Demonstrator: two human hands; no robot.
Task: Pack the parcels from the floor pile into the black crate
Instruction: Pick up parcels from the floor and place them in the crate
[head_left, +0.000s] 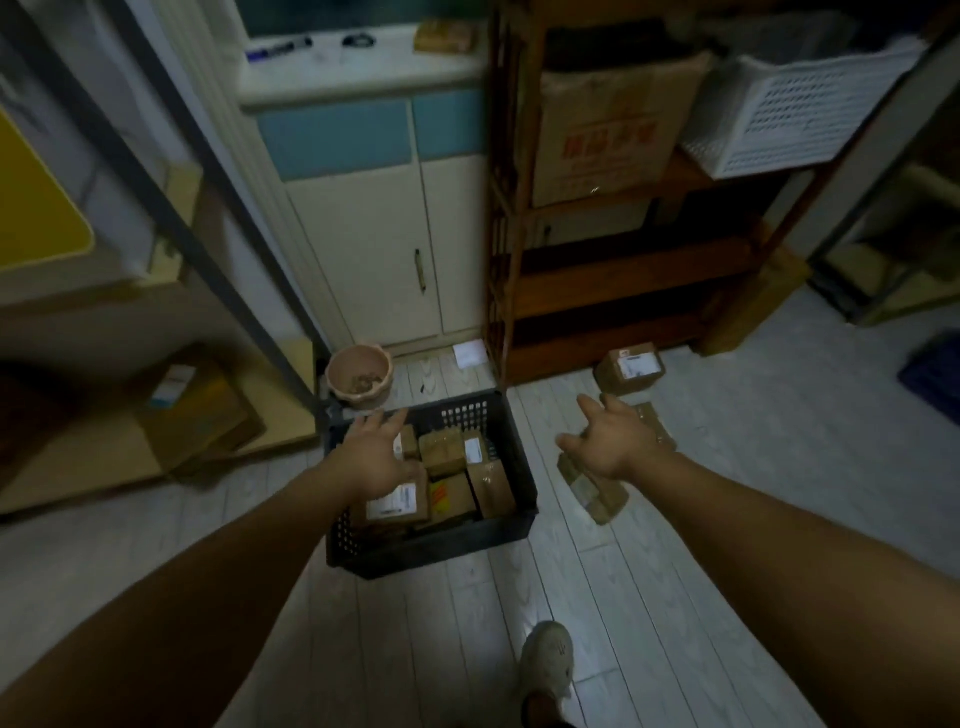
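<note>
Our left hand (374, 452) is spread, empty, over the black crate (431, 551); right hand (618, 441) likewise above a parcel (595, 496). We judge it light, stiff cardboard; take opposite edges.

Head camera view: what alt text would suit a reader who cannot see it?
A person's left hand is spread open over a black crate holding brown parcels, while the right hand reaches, open, over loose parcels on the floor.
</note>
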